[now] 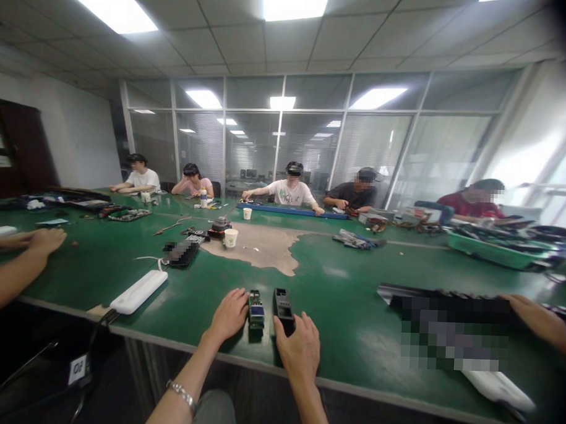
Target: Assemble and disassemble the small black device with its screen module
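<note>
Two narrow parts stand side by side near the front edge of the green table. The left one is a circuit board assembly point(256, 315) with a small blue-violet screen. Against its left side rests my left hand point(230, 312), fingers loosely bent and not wrapped around it. The right one is a black plastic housing point(282, 301), its hollow side facing up. My right hand point(301, 345) grips the housing's near end, thumb on the left and fingers on the right. A gap separates the two parts.
White power strips point(139, 292) lie at left and right. Paper cups point(231, 238) stand beyond, near a torn brown patch point(263, 242). A green basket point(499, 249) sits far right. Neighbours' hands point(47, 239) reach in from both sides; several people sit opposite.
</note>
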{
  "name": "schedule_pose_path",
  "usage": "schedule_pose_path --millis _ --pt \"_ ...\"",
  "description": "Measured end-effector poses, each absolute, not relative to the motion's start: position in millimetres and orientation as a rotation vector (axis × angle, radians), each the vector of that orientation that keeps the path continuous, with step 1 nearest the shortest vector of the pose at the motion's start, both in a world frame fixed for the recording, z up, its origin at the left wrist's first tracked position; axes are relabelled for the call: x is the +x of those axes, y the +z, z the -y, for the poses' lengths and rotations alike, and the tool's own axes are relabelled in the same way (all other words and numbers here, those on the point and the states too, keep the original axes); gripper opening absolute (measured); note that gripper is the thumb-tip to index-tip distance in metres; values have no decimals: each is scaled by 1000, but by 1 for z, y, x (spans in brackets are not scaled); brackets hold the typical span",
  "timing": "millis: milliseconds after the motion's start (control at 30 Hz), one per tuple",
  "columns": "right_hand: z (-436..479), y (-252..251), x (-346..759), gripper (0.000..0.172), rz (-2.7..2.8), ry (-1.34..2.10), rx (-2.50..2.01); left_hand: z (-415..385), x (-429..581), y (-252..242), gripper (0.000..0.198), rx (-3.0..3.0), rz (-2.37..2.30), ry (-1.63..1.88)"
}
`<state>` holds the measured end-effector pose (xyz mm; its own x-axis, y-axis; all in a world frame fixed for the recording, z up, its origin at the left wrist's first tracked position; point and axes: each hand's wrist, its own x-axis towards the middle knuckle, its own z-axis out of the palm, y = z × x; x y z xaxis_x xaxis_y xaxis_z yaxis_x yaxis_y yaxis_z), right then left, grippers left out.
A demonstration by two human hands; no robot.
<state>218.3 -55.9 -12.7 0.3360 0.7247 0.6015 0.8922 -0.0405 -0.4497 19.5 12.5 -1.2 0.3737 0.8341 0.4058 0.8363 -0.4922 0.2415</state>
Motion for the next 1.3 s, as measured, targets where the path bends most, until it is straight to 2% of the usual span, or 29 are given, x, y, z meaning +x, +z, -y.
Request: schedule_pose_path --millis 300,600,700,933,1133,1300 --pt "54 -15 224 61 1427 -217 -1659 -6 24 3 37 -2517 1602 -720" --pt "56 22 193 56 1308 -88 -1480 -5 23 1 38 -2498 1693 -801" --pt "55 28 173 51 1375 -119 -1501 -7 21 -1 40 -2503 1728 -864" --pt "56 31 149 53 1435 -267 -1643 -13 16 -5 46 -2538 1776 -990" --pt "61 32 144 53 1438 -325 -1692 -17 13 -10 65 -2582 1831 -1077" --pt "61 33 143 52 1436 -313 -1724 -16 13 -8 59 -2580 1824 -1098"
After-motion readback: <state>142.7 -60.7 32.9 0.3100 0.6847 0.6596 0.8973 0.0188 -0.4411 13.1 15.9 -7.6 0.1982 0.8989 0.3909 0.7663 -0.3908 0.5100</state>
